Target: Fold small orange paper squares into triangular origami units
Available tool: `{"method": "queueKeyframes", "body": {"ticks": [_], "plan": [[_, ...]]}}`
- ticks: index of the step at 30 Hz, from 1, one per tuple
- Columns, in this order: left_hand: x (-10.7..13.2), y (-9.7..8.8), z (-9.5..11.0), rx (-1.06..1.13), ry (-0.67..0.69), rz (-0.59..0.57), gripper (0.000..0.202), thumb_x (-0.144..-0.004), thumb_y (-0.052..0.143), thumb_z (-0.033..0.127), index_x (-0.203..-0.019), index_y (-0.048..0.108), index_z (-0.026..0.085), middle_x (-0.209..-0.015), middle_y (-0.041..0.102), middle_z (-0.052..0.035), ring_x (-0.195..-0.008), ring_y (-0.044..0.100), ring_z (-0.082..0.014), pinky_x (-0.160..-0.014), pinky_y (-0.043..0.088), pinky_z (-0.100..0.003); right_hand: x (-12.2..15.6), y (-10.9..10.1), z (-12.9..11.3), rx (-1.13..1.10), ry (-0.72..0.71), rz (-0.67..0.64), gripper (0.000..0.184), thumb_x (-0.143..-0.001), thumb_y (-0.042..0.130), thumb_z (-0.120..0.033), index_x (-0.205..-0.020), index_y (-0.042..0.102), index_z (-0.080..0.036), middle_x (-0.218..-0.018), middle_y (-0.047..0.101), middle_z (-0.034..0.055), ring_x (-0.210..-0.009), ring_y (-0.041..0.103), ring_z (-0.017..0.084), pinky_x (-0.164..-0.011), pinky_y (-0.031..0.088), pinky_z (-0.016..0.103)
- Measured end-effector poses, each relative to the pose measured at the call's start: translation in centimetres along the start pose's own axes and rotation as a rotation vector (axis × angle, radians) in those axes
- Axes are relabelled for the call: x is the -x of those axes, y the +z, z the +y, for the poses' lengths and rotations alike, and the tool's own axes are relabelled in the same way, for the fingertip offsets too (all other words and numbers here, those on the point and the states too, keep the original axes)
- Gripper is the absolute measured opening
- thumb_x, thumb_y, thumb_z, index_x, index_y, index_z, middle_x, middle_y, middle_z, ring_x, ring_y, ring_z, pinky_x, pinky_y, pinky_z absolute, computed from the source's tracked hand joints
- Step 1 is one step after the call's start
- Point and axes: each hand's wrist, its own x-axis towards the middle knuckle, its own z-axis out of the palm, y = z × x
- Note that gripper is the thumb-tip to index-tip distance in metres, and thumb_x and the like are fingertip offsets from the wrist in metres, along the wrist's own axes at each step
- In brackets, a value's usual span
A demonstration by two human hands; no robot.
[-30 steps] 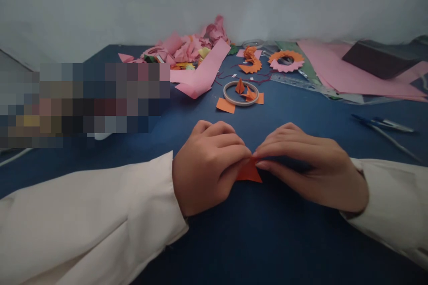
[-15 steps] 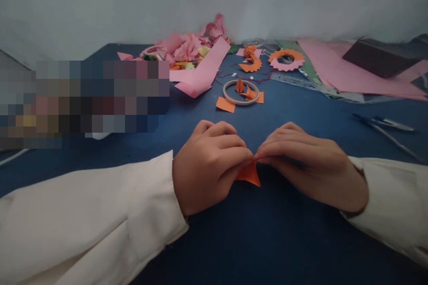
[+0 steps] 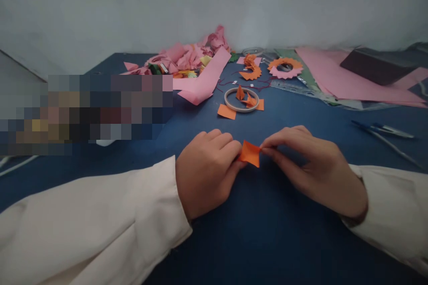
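A small orange paper square (image 3: pixel 250 153), creased and slightly curved, is held above the blue table between my two hands. My left hand (image 3: pixel 210 171) pinches its left side, with the other fingers curled in. At its right corner, the thumb and forefinger of my right hand (image 3: pixel 306 164) are closed on the paper. Beyond the hands, a roll-like ring (image 3: pixel 227 98) lies around folded orange paper pieces (image 3: pixel 240 93). A flat orange paper piece (image 3: pixel 226 111) lies by the ring's near left edge.
Crumpled pink paper (image 3: pixel 180 58) is heaped at the back left, beside a long pink strip (image 3: pixel 216 73). Folded orange paper rings (image 3: pixel 286 64) lie at the back. Pink sheets (image 3: pixel 334 75) under a dark box (image 3: pixel 376 67) and pens (image 3: pixel 393 131) are on the right. A blurred-out patch covers the left.
My hands have drawn slightly apart, and the orange paper now faces up, spread between them. Before, it hung mostly hidden under my left fingers. The view has tilted up a little.
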Motion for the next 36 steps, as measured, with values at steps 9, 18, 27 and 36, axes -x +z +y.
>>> {"method": "queueKeyframes", "body": {"ticks": [9, 18, 27, 36], "plan": [[0.21, 0.18, -0.11, -0.075, 0.109, 0.127, 0.024, -0.086, 0.042, 0.011, -0.077, 0.064, 0.012, -0.071, 0.058, -0.0054, -0.067, 0.047, -0.0174, -0.061, 0.039, -0.032, 0.07, 0.05, -0.02, 0.033, 0.009, 0.007, 0.008, -0.087, 0.050, -0.017, -0.089, 0.057, -0.020, -0.081, 0.066, 0.0009, -0.072, 0.060, 0.014, -0.068, 0.043, 0.031], [0.43, 0.30, -0.02, 0.019, 0.079, 0.234, 0.019, -0.085, 0.049, 0.014, -0.079, 0.067, 0.015, -0.074, 0.062, -0.0026, -0.070, 0.052, -0.0141, -0.063, 0.042, -0.027, 0.08, 0.03, -0.09, 0.048, -0.058, -0.032, 0.010, -0.087, 0.049, -0.014, -0.090, 0.055, -0.021, -0.081, 0.065, 0.0010, -0.072, 0.058, 0.016, -0.070, 0.041, 0.034], [0.34, 0.45, -0.04, 0.007, 0.128, 0.165, 0.021, -0.086, 0.046, 0.016, -0.083, 0.066, 0.013, -0.077, 0.061, -0.0038, -0.073, 0.051, -0.0157, -0.063, 0.042, -0.028, 0.12, 0.31, -0.06, 0.051, -0.123, -0.059, 0.007, -0.086, 0.052, -0.013, -0.087, 0.056, -0.017, -0.081, 0.063, 0.0035, -0.072, 0.055, 0.015, -0.069, 0.040, 0.034], [-0.11, 0.45, 0.41, 0.187, 0.000, 0.120, 0.013, -0.080, 0.053, 0.015, -0.083, 0.066, 0.014, -0.077, 0.061, -0.0027, -0.076, 0.056, -0.0159, -0.068, 0.045, -0.029, 0.17, 0.49, 0.24, 0.045, -0.160, -0.098, 0.008, -0.088, 0.049, -0.015, -0.091, 0.056, -0.018, -0.084, 0.062, 0.0041, -0.075, 0.054, 0.015, -0.070, 0.039, 0.033]]}}
